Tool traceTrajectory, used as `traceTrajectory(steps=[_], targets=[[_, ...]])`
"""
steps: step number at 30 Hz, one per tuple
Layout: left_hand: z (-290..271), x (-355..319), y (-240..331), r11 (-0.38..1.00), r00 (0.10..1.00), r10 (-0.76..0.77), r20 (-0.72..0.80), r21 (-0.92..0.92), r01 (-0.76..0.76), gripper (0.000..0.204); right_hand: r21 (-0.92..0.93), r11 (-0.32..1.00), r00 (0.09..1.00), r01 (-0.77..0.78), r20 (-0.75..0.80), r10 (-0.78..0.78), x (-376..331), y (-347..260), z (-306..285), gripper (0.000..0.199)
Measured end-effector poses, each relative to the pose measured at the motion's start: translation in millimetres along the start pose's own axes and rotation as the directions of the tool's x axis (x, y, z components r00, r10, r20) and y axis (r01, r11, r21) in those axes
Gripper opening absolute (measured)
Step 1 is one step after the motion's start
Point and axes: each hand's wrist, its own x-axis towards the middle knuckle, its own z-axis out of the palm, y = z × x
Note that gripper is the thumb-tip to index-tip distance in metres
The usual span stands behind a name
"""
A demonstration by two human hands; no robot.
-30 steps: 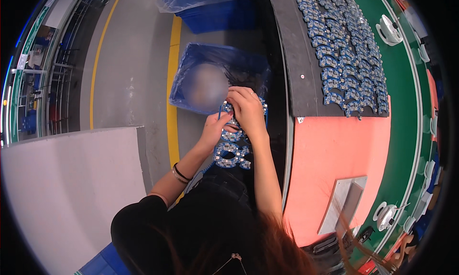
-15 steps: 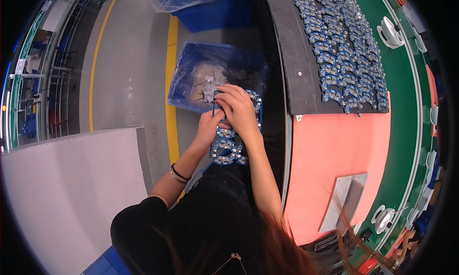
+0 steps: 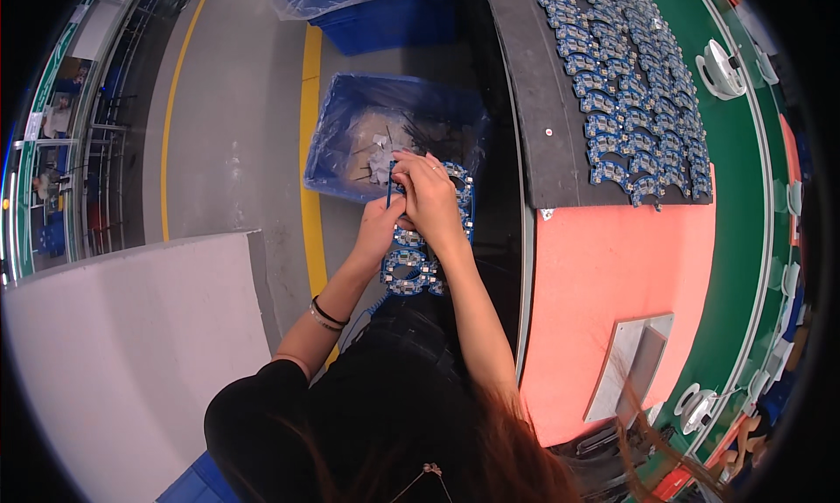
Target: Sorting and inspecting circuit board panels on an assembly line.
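Observation:
A panel of joined blue circuit boards (image 3: 405, 277) is held in front of my body, its near end over my lap. My left hand (image 3: 378, 229) is closed on the panel's left edge, thumb up. My right hand (image 3: 429, 197) bends over the top of it, its fingers closed around the far left part. A narrow blue strip (image 3: 390, 185) stands up along the panel's left edge, between the two hands. Whether it is still joined to the panel is hidden by my fingers. More of the panel shows to the right of my right hand.
Beyond my hands a blue bin (image 3: 319, 153) lined with clear plastic holds scraps and dark strips. Another blue bin (image 3: 385, 26) is farther off. On my right, many separate circuit boards (image 3: 612, 92) lie on a black mat (image 3: 551, 166), beside a pink surface (image 3: 604, 267) with a metal bracket (image 3: 630, 363).
Both hands keep their hold on the panel and have shifted only slightly. The panel's near end has moved a little away from my body.

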Motion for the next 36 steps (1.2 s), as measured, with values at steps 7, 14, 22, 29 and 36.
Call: traceTrajectory(steps=[7, 14, 22, 29, 36], targets=[[-5.9, 3.0, -7.9, 0.994, 0.996, -0.084, -0.011, -0.070, 0.083, 0.029, -0.015, 0.999, 0.989, -0.034, 0.141, 0.036, 2.0, 6.2, -6.7, 0.008], [-3.7, 4.0, -7.8, 0.999, 0.999, -0.040, -0.021, 0.007, 0.040, 0.028, 0.020, 1.000, 0.996, -0.017, 0.090, 0.015, -1.1, 8.8, 0.0, 0.007], [-18.4, 5.0, -9.1, 0.992, 0.993, -0.110, -0.053, 0.062, 0.113, 0.031, 0.281, 0.906, 0.945, -0.316, 0.012, 0.326, 10.6, 18.3, -19.2, 0.010], [-35.9, 2.5, 8.0, 0.984, 0.994, -0.105, -0.010, -0.146, 0.103, 0.035, 0.026, 0.974, 0.974, -0.225, 0.031, 0.224, 10.6, 27.8, -41.7, 0.020], [-37.3, 5.8, 18.2, 0.985, 0.996, -0.083, -0.011, -0.151, 0.081, 0.035, -0.046, 0.992, 0.993, -0.119, 0.014, 0.120, 8.6, 25.2, -36.0, 0.015]])
